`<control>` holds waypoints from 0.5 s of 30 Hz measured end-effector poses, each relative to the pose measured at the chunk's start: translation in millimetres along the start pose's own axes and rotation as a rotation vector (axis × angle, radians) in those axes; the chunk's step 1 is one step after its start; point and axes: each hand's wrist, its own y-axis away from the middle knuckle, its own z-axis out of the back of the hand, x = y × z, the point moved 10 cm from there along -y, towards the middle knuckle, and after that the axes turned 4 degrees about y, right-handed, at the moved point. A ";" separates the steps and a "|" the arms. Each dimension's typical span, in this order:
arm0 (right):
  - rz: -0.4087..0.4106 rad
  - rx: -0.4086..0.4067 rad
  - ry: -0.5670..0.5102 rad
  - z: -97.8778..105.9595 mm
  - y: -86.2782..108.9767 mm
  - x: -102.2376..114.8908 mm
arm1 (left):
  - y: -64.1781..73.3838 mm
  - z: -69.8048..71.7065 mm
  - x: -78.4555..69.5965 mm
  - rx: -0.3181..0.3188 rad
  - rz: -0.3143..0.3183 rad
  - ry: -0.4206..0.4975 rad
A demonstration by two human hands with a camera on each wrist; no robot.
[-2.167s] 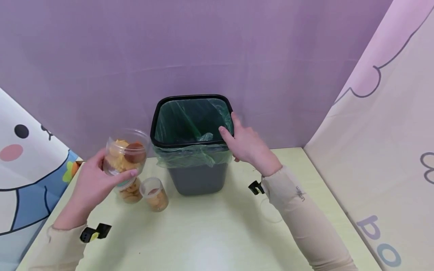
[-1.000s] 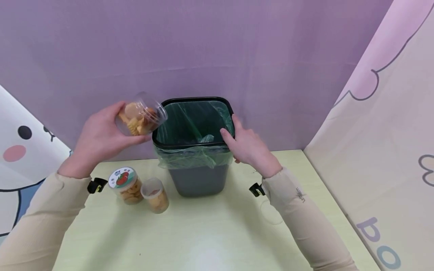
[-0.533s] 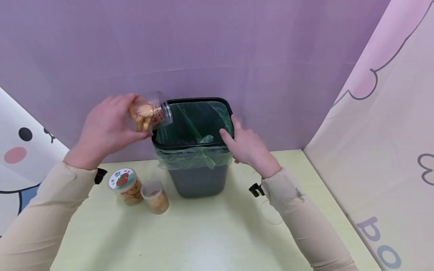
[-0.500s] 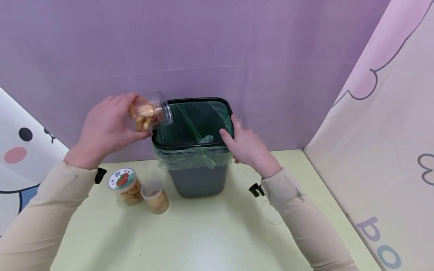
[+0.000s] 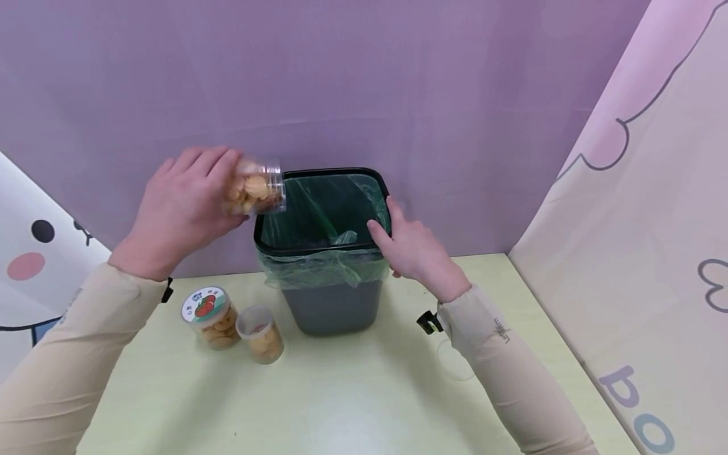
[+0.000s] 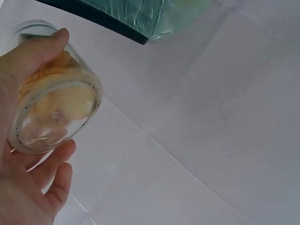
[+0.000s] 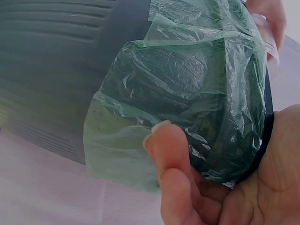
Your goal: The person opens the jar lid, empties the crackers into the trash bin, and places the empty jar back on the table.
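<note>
My left hand (image 5: 184,205) grips a clear plastic jar of cookies (image 5: 257,188) that lies tipped on its side, its mouth turned right over the left rim of the trash bin (image 5: 332,309). In the left wrist view, the jar's round base (image 6: 56,115) faces the camera, with cookies behind it. A green bag (image 5: 318,268) lines the grey bin and folds down over its black rim. My right hand (image 5: 418,253) holds the bin's right rim, thumb over the top and fingers outside, against the bag (image 7: 183,84) in the right wrist view.
On the table (image 5: 341,404), left of the bin, stand a lidded jar of cookies (image 5: 216,322) with a tomato label and a smaller open cup of food (image 5: 263,338). A thin clear ring (image 5: 455,360) lies under the right forearm. A purple cloth (image 5: 364,82) hangs behind.
My left hand has lifted the jar from beside the lidded one, carried it up and right to the bin, and tipped it from upright onto its side. The right hand stays on the rim.
</note>
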 end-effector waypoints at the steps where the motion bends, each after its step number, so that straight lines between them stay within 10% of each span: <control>1: 0.000 -0.001 -0.002 -0.1 -0.1 0.1 | -0.7 0.2 -1.6 -0.007 -0.017 -0.011; 15: 0.010 0.003 -0.016 -3.9 -1.4 4.1 | 0.6 -1.4 -10.8 -0.023 -0.149 -0.122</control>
